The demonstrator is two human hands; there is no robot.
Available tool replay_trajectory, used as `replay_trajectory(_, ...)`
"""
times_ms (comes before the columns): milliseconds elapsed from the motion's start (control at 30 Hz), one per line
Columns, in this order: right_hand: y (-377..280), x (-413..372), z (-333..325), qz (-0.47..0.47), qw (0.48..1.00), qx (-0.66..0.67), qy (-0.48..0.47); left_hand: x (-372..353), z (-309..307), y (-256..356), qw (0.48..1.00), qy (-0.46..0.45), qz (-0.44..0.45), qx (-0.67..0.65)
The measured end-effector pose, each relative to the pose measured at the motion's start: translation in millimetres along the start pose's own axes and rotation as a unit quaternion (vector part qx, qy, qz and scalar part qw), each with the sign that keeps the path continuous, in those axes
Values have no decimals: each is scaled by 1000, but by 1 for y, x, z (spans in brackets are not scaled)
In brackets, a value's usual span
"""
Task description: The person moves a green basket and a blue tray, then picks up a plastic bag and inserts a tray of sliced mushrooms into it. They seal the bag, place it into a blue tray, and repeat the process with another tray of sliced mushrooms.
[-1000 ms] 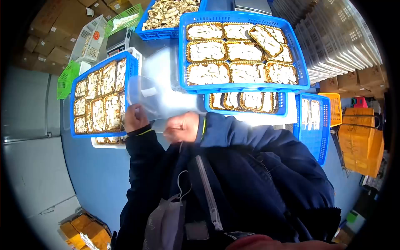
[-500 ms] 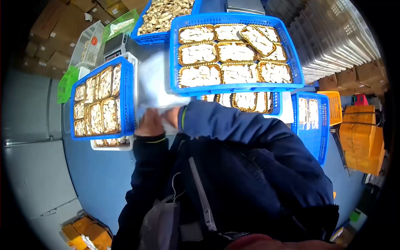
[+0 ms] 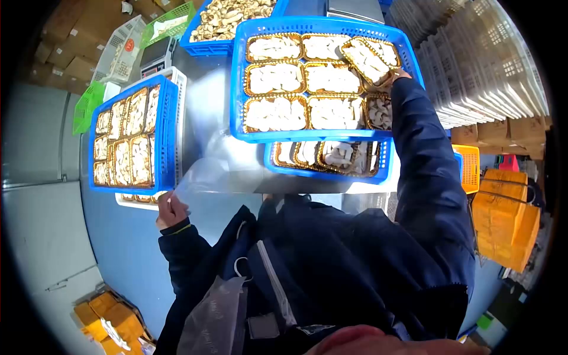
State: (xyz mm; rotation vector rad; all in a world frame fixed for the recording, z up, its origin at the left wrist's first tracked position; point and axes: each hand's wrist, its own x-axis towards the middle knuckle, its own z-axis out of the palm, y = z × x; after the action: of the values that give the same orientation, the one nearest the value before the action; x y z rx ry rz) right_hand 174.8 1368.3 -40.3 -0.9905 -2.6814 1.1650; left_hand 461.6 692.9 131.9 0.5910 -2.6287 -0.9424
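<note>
A clear plastic bag (image 3: 204, 173) is pinched at its edge by the left hand (image 3: 171, 210), which is closed on it. The bag is held low, at the near edge of the steel table (image 3: 207, 100).

The right hand (image 3: 402, 74) is stretched far forward to a tilted gold tray (image 3: 367, 59) of white mushroom slices. Only a small part of this hand is seen behind the dark blue sleeve (image 3: 423, 160), so it cannot be told if the tray is gripped.

The tilted tray is lying on top of other gold trays, set in three rows, inside the front blue crate (image 3: 239, 89). Four blue crates can be counted clearly: this one, a second crate (image 3: 328, 174) under it, a left crate (image 3: 167, 136) with trays in two columns, and a far crate (image 3: 195, 44) with loose slices.

Two green baskets (image 3: 171, 22) and one orange basket (image 3: 470, 168) are seen. White crates (image 3: 479, 65) are stacked at the right. Cardboard boxes (image 3: 53, 56) stand at the wall, on a blue floor (image 3: 130, 254). A label on the yellow boxes (image 3: 109, 316) is too small to be read.
</note>
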Motion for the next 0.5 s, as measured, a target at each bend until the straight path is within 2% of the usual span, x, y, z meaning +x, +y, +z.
replay_trajectory(67,5,1,-14,-71,996,-59,-12,-5,3,1,1000,-14,-11,0)
replay_trajectory(167,-39,-20,-23,-1,961,-274,-38,-13,7,14,999,-25,-19,-17)
replay_trajectory(500,-50,-28,-27,-80,954,-288,-5,-17,10,13,999,-41,-6,8)
